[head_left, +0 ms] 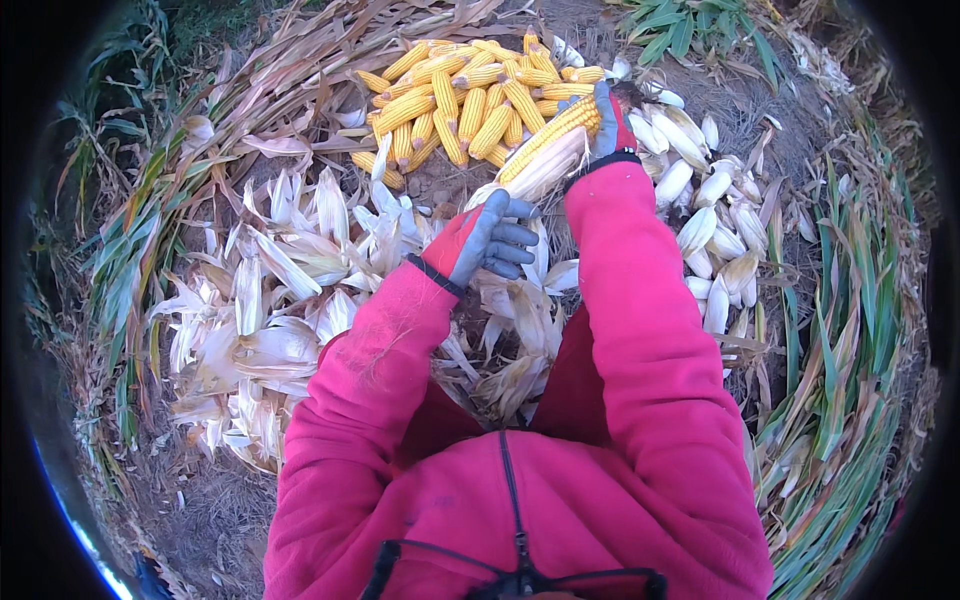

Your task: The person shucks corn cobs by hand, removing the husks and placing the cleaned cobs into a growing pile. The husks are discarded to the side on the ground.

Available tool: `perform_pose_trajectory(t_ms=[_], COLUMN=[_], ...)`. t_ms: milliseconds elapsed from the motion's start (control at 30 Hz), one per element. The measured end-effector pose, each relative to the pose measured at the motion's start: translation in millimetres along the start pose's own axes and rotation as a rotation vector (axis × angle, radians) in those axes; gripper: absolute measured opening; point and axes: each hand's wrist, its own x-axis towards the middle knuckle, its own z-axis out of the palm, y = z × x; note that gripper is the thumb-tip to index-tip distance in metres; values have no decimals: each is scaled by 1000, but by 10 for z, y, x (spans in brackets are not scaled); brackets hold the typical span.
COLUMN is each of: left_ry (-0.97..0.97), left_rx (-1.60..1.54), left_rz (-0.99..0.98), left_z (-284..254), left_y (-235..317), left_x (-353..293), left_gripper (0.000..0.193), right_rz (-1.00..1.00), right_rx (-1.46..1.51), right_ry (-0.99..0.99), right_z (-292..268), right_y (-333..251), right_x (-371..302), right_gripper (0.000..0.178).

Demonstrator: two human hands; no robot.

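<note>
My right hand [612, 124], in a red and grey glove, grips a half-husked ear of corn [548, 152] near its upper end. Yellow kernels show along one side of the ear, while pale husk covers the other side and trails toward my left hand. Just below that trailing husk is my left hand [485, 240], gloved alike, with its fingers stretched out and apart. Whether its thumb touches the husk I cannot tell. Beyond both hands lies a heap of bare yellow corn cobs [445, 100].
Loose stripped husks [290, 290] spread on my left and between my legs. To the right lies a pile of ears in pale husks [715, 215]. Green and dry corn stalks [840, 340] ring the ground at both sides and behind the heap.
</note>
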Motion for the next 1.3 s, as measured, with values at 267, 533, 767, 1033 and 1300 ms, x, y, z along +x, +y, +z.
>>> perform_pose_trajectory(t_ms=[267, 533, 767, 1033, 1300], left_ry=[-27, -116, 128, 161, 172], left_rx=[-248, -404, -188, 233, 897], left_rz=[-336, -200, -73, 144, 751], left_z=[-131, -41, -8, 19, 34], left_y=[-58, -73, -68, -367, -72], left_x=[257, 214, 96, -8, -469], left_gripper=[104, 110, 55, 10, 25], right_rz=[24, -94, -133, -154, 133], right_rx=[-43, -368, -443, -610, -409], right_ry=[-286, -234, -316, -91, 162], right_z=[422, 482, 540, 637, 75], right_y=[23, -11, 175, 50, 77], right_x=[-742, -898, -1031, -1006, -252], right_gripper=[39, 47, 58, 58, 55])
